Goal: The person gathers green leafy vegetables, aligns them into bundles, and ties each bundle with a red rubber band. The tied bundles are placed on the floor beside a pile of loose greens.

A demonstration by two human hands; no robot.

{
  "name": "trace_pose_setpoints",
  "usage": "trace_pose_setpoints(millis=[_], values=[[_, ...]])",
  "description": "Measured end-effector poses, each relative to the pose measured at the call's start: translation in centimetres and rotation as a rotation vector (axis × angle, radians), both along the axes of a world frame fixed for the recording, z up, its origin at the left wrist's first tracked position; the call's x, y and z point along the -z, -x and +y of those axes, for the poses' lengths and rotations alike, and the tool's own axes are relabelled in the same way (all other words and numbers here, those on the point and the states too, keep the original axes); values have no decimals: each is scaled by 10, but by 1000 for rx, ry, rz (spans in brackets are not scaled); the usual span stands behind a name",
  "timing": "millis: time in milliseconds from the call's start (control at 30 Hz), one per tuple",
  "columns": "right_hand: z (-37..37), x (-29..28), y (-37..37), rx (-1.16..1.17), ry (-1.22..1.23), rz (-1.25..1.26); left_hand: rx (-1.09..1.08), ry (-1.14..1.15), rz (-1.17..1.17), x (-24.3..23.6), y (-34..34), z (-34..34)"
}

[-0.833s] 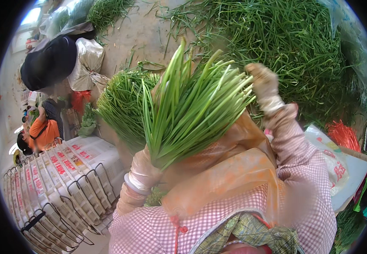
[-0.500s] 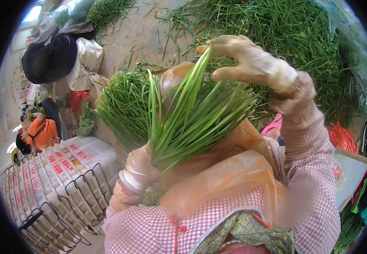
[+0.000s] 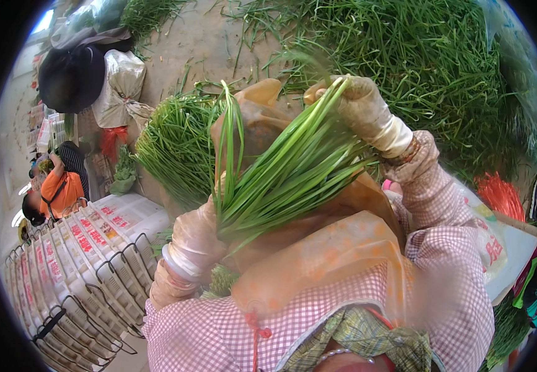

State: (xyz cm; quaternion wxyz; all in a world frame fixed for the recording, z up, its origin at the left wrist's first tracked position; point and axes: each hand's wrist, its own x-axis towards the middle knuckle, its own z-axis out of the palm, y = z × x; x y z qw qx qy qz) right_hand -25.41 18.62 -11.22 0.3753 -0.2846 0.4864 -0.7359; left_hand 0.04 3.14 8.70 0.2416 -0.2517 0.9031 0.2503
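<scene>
On my remote view, the left hand [image 3: 197, 229], gloved, is clenched round the lower end of a bunch [image 3: 293, 180] of long green stalks. The right hand [image 3: 327, 92], also gloved, is at the far end of the same bunch, fingers curled beside the stalk tips. I cannot tell whether it pinches any of them. The bunch fans out between the two hands, slanting away from the left one, with a few stalks standing apart on its left side. It is held above an orange apron [image 3: 318, 254], over checked clothing [image 3: 212, 328].

Just beyond the left hand I note a second bunch [image 3: 178, 149], lying to the left of the held one. Past the right hand, a large loose heap of greens [image 3: 404, 56] covers the floor [image 3: 188, 49], scraps scattered at its edge. Clear plastic [image 3: 532, 105] borders the heap on the right; red string [image 3: 501, 195] lies nearer. At far left I record a row of pale crates [image 3: 82, 260] with wire handles, a co-worker in orange [image 3: 62, 193] behind them, and a tied white sack [image 3: 119, 80] farther off.
</scene>
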Motion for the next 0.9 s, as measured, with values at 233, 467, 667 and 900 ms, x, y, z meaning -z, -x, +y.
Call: trace_pose_setpoints(millis=[233,467,667,900], values=[[56,-13,49,583,-490,-297,249,235,-315,-5,10,3],[53,-46,7,-92,-394,-106,416,350,-272,-3,8,5],[45,-34,43,340,-720,52,490,397,-252,-6,4,5],[-7,-66,40,-459,-339,72,568,428,-275,-9,9,5]])
